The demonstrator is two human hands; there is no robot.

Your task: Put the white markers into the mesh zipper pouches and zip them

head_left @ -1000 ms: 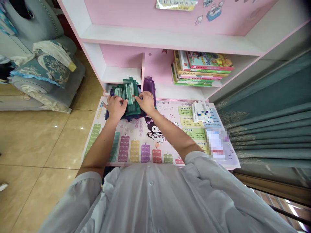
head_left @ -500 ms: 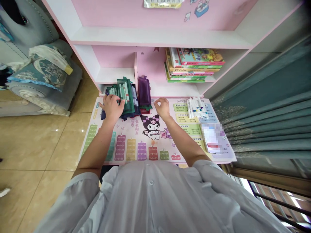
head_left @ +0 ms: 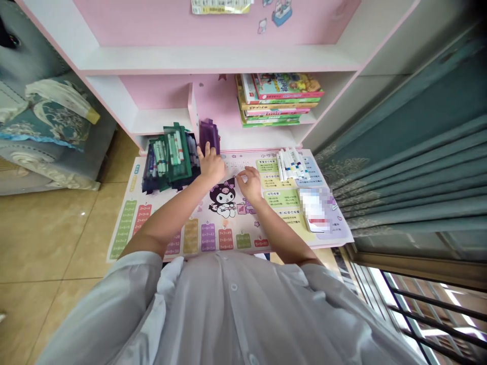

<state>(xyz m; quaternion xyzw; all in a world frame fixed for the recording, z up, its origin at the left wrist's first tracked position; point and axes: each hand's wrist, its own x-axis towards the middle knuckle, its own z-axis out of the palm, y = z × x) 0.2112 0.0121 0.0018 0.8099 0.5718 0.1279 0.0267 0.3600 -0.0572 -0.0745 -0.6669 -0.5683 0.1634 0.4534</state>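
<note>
Spread fingers of my left hand [head_left: 211, 165] reach the near end of a dark purple mesh pouch [head_left: 209, 133]; whether they touch it I cannot tell. The pouch lies by the shelf divider. To the left is a pile of zip pouches with markers inside, a green mesh pouch [head_left: 177, 152] on top and dark blue ones beneath. My right hand [head_left: 250, 183] hovers over the printed desk mat [head_left: 198, 203], its fingers loosely bent with a gap to the thumb and nothing visible in them. Loose white markers [head_left: 292, 165] lie to its right.
A phone-like object [head_left: 315, 210], partly blurred out, lies at the mat's right side. Stacked books [head_left: 279, 101] fill part of the pink and white shelf [head_left: 224, 60] behind. A teal curtain [head_left: 411, 152] hangs on the right, and a grey sofa [head_left: 57, 147] stands at left.
My left hand has moved right, from the green pouch pile to the purple pouch. My right hand stays near the mat's middle. The view has shifted slightly.
</note>
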